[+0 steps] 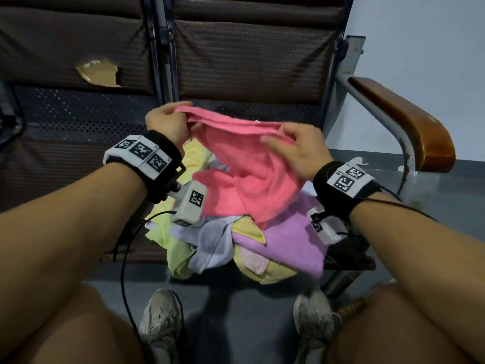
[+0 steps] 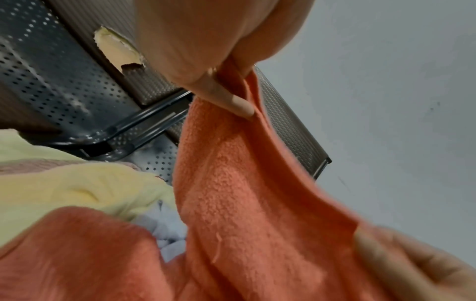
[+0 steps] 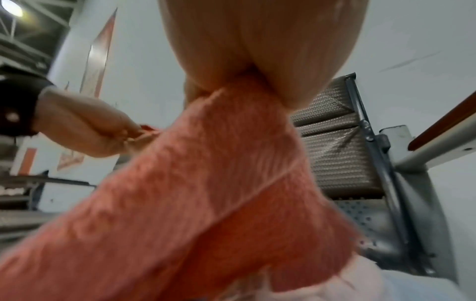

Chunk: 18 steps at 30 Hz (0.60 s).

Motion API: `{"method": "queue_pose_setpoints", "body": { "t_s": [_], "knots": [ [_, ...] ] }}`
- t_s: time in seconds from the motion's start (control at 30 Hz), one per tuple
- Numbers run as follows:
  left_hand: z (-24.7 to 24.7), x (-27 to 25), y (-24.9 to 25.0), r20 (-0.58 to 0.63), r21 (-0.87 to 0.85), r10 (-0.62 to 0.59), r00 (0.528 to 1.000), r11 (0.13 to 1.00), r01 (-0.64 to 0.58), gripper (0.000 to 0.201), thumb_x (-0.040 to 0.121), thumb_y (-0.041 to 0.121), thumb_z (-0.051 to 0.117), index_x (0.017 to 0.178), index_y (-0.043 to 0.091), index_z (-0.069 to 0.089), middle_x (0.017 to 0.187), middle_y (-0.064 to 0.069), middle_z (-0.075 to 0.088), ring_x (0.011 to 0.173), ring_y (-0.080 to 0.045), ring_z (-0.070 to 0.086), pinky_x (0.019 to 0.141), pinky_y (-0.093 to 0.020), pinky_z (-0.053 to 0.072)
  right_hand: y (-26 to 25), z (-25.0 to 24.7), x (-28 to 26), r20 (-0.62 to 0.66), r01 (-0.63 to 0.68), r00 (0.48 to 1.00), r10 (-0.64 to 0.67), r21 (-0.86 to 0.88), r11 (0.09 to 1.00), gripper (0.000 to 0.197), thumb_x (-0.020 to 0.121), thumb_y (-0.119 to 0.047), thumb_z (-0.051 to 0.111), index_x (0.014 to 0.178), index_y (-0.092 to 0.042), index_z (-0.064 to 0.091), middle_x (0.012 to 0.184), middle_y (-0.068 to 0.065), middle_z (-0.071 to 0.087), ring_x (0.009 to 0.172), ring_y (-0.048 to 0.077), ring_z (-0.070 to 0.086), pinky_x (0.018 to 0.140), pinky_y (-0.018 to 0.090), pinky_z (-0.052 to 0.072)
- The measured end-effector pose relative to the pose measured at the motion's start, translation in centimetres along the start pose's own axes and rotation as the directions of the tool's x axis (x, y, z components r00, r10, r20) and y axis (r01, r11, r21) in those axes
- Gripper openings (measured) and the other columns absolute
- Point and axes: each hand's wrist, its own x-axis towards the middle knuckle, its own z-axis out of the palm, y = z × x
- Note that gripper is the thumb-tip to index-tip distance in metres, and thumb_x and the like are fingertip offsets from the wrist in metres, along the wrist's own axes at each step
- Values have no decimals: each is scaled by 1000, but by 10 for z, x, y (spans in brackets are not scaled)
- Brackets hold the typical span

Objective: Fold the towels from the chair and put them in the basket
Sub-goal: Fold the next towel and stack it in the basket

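A pink towel (image 1: pixel 246 174) hangs between my two hands above the chair seat. My left hand (image 1: pixel 168 122) pinches its upper edge at the left end, thumb and fingers closed on the hem (image 2: pixel 247 95). My right hand (image 1: pixel 296 145) grips the same edge further right, with the cloth (image 3: pixel 231 163) bunched under its fingers. The towel's lower part droops onto a heap of other towels: a purple one (image 1: pixel 291 240), yellow ones (image 1: pixel 168 240) and a pale blue-grey one (image 1: pixel 212 243). No basket is in view.
The heap lies on a perforated metal bench seat (image 1: pixel 78 119) with brown padded backrests, one torn (image 1: pixel 99 73). A wooden armrest (image 1: pixel 404 122) stands at the right. My knees and shoes (image 1: pixel 162 321) are below, on a grey floor.
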Motion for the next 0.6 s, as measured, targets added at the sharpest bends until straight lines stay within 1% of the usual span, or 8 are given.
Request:
{"method": "queue_pose_setpoints", "body": {
  "t_s": [0.07,0.13,0.2,0.3,0.37,0.47,0.53,0.6],
  "knots": [
    [-7,2,-4,14,26,-6,1000,1000,6,24,87,-12,57,79,6,71,67,-8,69,56,-17,67,55,-22,55,14,-1,-6,241,-5,969,56,-208,978,41,83,-48,75,65,-13,62,61,5,56,57,18,45,59,33,37],
    [-12,7,-7,-9,50,-27,1000,998,27,18,87,-6,63,77,7,68,70,-11,68,58,-20,67,55,-25,56,26,1,-14,454,15,874,172,-379,925,45,85,-48,73,65,-10,61,60,6,54,56,21,43,58,35,34],
    [-16,13,-10,-24,61,-68,997,996,69,14,90,-2,61,78,6,65,70,-11,67,57,-21,67,55,-27,57,35,2,-21,537,26,803,259,-466,884,44,91,-43,67,72,-3,66,65,10,58,60,22,45,63,35,38],
    [-21,21,-14,16,137,-132,991,982,129,21,98,8,49,80,17,55,77,0,64,58,-9,66,52,-21,55,41,-3,-20,437,-38,862,259,-454,890,29,98,-27,57,85,-8,74,78,11,70,69,23,58,75,37,51],
    [-27,24,-13,18,229,-149,989,963,141,23,101,15,44,81,24,50,91,3,60,59,-5,65,57,-19,55,43,-11,-15,304,-113,922,240,-380,918,27,98,-24,53,82,-14,74,73,7,69,67,23,61,70,35,52],
    [-33,25,-12,-33,267,-156,987,950,159,28,99,8,38,102,13,65,96,-6,64,56,-9,64,57,-23,58,42,-21,-8,100,-176,973,209,-267,947,35,97,-29,57,64,-24,64,57,-5,57,57,15,53,55,27,42],
    [-32,23,-11,-69,194,-140,988,969,151,42,95,-2,30,105,8,70,80,-13,66,40,-14,61,41,-22,51,41,-25,-7,104,-168,974,201,-265,949,35,96,-30,61,62,-27,64,55,-11,54,54,7,49,52,22,37],
    [-32,17,-6,-54,172,-127,990,976,134,42,96,-5,31,104,6,70,79,-14,66,46,-18,66,45,-24,55,40,-28,-9,247,-142,943,222,-305,942,25,94,-26,64,69,-28,69,58,-12,57,52,5,53,52,21,40]
  ]
}}
